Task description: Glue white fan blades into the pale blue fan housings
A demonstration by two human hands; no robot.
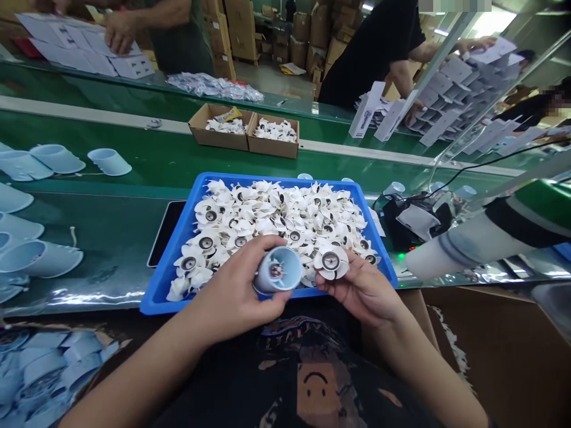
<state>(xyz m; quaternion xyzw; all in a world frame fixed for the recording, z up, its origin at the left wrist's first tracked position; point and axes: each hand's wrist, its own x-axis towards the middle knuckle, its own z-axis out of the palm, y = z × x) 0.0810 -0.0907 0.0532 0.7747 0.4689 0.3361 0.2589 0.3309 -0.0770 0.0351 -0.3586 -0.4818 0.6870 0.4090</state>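
Left hand (243, 291) gripping a blue tube (292, 268), thumb on the near side, fingers around the far side; open end faces the camera, coppery core visible inside. Right hand (368, 291) pinching a white fan (331, 261) between thumb and fingers, its dark round hub facing the camera. Tube and fan side by side, apart, both above the near edge of the tray, fan toward its near right corner.

Tray (168, 307): blue, at the counter's near edge, piled with more white fans (267, 208) nearly rim to rim. Dark flat panel (166, 229) with pale border sticks out past the tray's left edge. Small black unit (399, 223) by the tray's right edge, green light near it. White cylinder (464, 252) with green end slants in from the right.

More blue tubes (44, 257) along the counter's left edge; others in a bin (113, 345) below the near left corner. Open carton (504, 339) below the near right corner.

Beyond the tray's far edge: two small cardboard boxes (272, 147) side by side, white parts inside, yellow packet in the left one. Counter's far edge: bagged parts (214, 87); co-worker's hand (120, 32) on white boxes (89, 50), far left; another person in black (368, 53) at stacked white cartons (450, 89), far right.
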